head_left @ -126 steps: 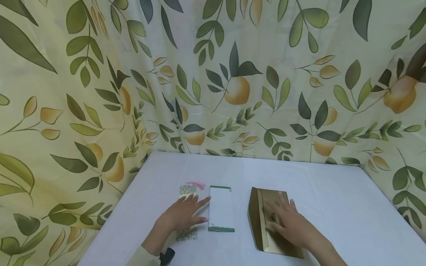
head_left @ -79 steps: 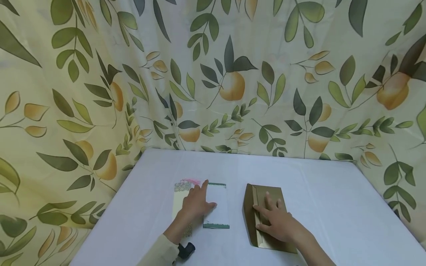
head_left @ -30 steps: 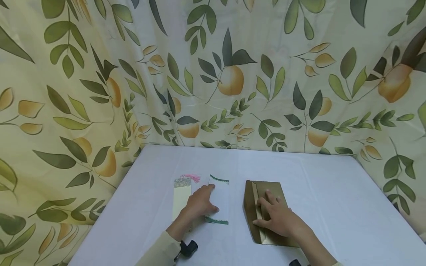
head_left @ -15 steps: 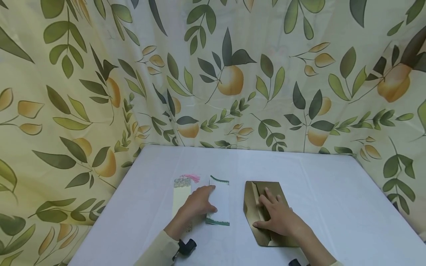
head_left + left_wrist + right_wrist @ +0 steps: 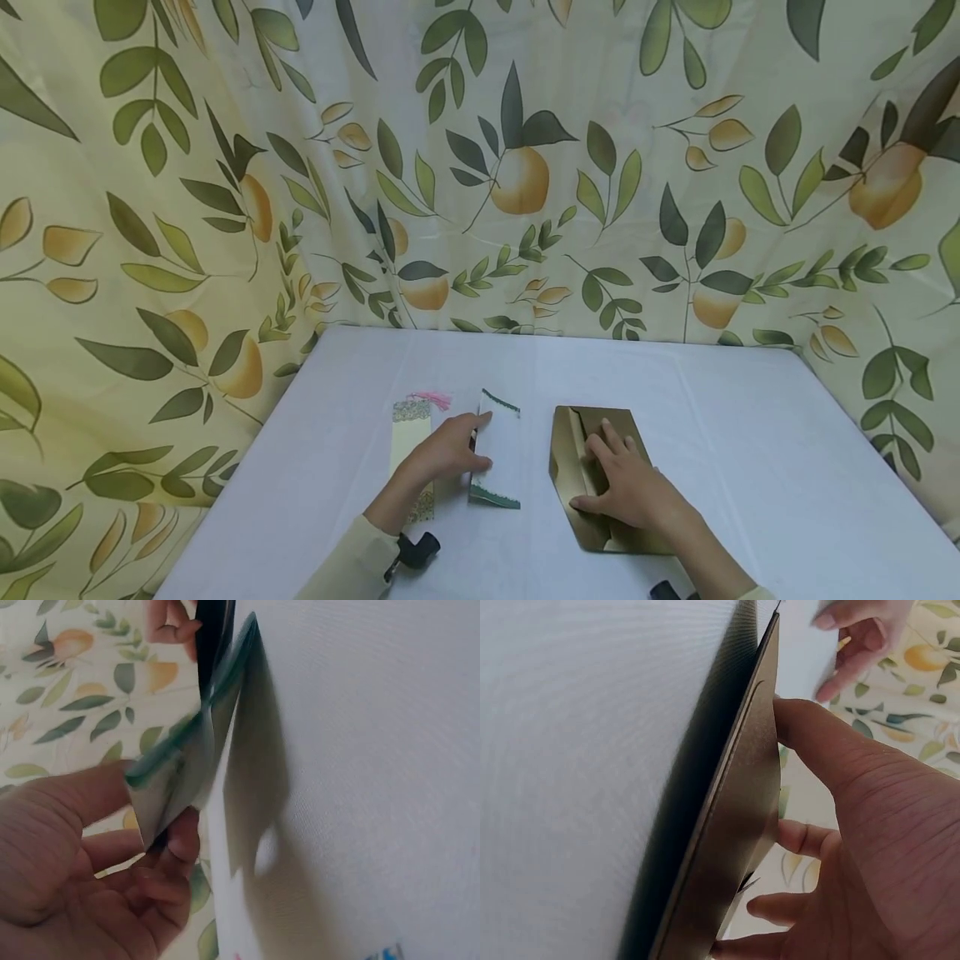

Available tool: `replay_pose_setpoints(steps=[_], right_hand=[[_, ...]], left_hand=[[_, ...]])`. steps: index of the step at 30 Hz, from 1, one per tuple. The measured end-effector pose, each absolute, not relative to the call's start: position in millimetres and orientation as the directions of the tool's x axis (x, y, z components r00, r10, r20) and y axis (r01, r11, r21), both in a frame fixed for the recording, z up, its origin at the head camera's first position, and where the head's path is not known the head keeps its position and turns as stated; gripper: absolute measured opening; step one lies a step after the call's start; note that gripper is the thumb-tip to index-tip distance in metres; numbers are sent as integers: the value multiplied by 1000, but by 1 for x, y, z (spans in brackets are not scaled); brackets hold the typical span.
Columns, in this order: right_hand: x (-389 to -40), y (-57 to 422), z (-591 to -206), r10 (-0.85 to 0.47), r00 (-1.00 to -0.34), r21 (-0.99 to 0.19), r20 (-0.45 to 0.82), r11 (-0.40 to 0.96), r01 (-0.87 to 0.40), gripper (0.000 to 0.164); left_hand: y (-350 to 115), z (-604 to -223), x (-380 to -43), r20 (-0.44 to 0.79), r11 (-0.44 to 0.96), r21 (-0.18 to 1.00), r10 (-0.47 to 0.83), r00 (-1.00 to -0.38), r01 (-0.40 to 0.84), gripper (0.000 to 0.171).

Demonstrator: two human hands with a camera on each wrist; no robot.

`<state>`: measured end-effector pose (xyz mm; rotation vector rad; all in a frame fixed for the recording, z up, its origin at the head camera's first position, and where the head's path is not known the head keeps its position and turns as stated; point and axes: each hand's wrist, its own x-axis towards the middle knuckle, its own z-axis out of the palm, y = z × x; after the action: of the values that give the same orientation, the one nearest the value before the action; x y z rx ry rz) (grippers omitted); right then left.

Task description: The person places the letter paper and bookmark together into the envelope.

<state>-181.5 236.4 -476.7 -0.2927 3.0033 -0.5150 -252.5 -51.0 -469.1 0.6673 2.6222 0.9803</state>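
Two hands at work over a white table (image 5: pixel 720 400), each on its own piece of paper goods. Left hand (image 5: pixel 448 447): thumb and fingers clamped on the card (image 5: pixel 500 450), gripping it along its left long side. Card is white, green band at each short end, near the middle of the table between the strip and the envelope. Left side of it raised, the sheet bowed; left wrist view gives thumb on one side, fingers beyond, and a shadow on the cloth beneath. Right hand (image 5: pixel 636 490): fingers apart and slightly bent, thumb well out to the side, tips resting on the gold envelope (image 5: pixel 573 458). Envelope lies to the right of the card, well apart from it, flap side toward the left; right wrist view has thumb and fingertips against its upper face, a dark shadow running along its edge. Strip (image 5: pixel 409 435): cream, speckled bands at both ends, just left of the card, partly covered by the left hand. Pink tassel (image 5: pixel 435 401) by its far end. Pale sleeve (image 5: pixel 348 560) on the left arm, black device (image 5: pixel 418 550) at that wrist; a second black device (image 5: pixel 664 591) near the right wrist, cut off by the frame. Curtain (image 5: pixel 600 283) behind, printed with leaves and orange fruit.
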Motion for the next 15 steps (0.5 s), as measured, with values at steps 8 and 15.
replay_pose_setpoints(steps=[8, 15], right_hand=[[-181, 237, -476, -203, -978, -321, -54, 931, -176, 65], [-181, 236, -477, -205, -977, -313, -49, 933, -180, 65]], left_hand=[[-52, -467, -255, -57, 590, 758, 485, -873, 278, 77], [-51, -466, -256, -59, 481, 850, 490, -870, 213, 73]])
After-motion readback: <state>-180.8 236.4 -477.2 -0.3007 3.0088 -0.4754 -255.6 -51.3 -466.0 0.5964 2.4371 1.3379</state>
